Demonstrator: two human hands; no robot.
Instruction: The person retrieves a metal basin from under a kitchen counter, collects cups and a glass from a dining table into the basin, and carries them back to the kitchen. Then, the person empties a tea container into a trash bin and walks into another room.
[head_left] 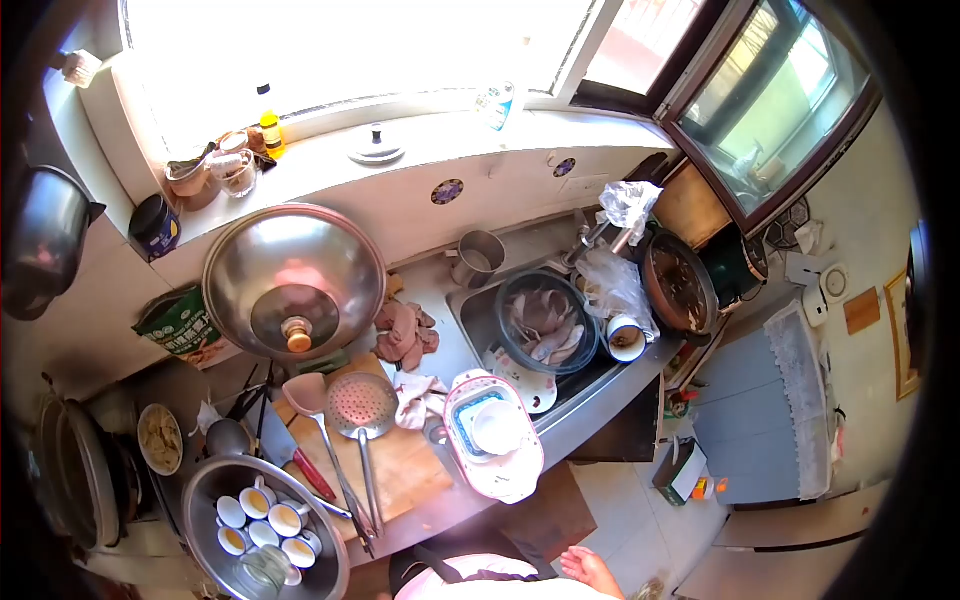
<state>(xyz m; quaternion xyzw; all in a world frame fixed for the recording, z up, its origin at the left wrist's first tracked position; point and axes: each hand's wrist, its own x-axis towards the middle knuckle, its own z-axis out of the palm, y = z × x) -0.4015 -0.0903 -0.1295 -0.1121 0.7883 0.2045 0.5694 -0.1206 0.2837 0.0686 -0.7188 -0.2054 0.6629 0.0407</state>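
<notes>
My right hand [590,572] hangs beside my body at the bottom edge, away from the counter. Its fingers are loosely spread and hold nothing. My left hand is out of sight. Closest to my body on the counter are a floral oval tray [533,462] with a white bowl [497,428] inside it, and a wooden cutting board [415,480]. Across the board lie a skimmer [361,404], a spatula [306,394] and a red-handled knife [314,474]. A steel basin [205,490] at the lower left holds several white mugs [286,519].
A dark basin [510,345] containing what looks like fish stands in the sink [472,312]. A large wok lid [235,260] leans at the wall. An enamel mug [626,338] sits by the sink. The window sash [690,130] swings inward at upper right.
</notes>
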